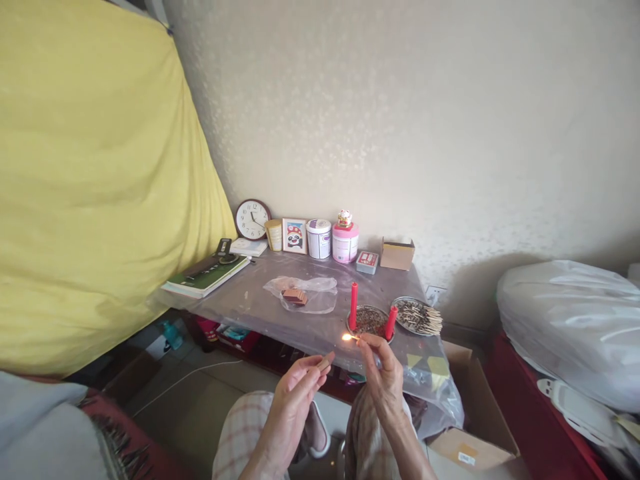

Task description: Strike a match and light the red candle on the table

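Between the fingertips of my right hand (384,377) is a burning match (353,337), its flame pointing left. My left hand (293,400) is closed on a small matchbox (325,362), mostly covered by the fingers. Just beyond the flame, a tall red candle (354,307) and a shorter red candle (391,323) stand upright in a round tray (369,311) of dark grains. No flame shows on either candle. To their right, a second round tray (400,325) holds many matchsticks (425,319), several with dark ends.
A plastic bag with matchboxes (295,297) lies on the plastic-covered table (240,300). Along the wall stand a clock (253,219), a panda picture (295,236), two tubs and a small carton (397,253). A green book (206,275) lies left; a cardboard box (480,400) sits on the floor, right.
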Motion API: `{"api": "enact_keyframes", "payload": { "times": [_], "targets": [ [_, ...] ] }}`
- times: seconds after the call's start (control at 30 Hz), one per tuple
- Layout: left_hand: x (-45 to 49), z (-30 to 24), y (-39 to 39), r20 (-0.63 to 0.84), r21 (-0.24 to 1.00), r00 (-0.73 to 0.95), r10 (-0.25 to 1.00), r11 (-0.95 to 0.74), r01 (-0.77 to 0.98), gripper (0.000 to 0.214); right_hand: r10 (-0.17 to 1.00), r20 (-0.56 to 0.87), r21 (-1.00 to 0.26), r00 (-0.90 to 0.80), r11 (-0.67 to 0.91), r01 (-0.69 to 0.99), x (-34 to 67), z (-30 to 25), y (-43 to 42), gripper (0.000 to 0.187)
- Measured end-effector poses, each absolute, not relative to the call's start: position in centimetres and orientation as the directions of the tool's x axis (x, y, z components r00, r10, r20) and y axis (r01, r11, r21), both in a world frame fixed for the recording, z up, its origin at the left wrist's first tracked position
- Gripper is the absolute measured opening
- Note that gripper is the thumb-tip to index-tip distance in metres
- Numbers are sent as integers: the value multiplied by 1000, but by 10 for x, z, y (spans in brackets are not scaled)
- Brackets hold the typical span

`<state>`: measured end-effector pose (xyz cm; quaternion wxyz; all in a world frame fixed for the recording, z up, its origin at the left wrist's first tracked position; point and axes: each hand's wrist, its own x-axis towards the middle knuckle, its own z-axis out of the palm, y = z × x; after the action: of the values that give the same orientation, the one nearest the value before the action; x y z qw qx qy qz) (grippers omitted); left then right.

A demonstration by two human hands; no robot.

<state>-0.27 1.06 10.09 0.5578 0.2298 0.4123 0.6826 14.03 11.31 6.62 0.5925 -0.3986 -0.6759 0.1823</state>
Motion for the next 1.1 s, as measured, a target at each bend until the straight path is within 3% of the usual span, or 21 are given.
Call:
{"api": "enact_keyframes", "payload": {
  "times": [0.2,0.37,0.63,1.1],
  "targets": [
    [-5,94,10,-169,818,-266,949,-16,-575,20,819,567,-818,94,544,188,141,81,104,19],
    [-11,84,6,-198,818,-275,941,4,-575,23,903,401,-913,157,407,-10,141,87,106,21],
    [-15,72,-1,-263,801,-309,914,29,-598,25,947,271,-922,172,307,-235,144,101,106,23],
    [-27,42,-4,-315,783,-287,905,77,-617,30,950,242,-927,197,286,-242,153,105,110,23]
  ]
}}
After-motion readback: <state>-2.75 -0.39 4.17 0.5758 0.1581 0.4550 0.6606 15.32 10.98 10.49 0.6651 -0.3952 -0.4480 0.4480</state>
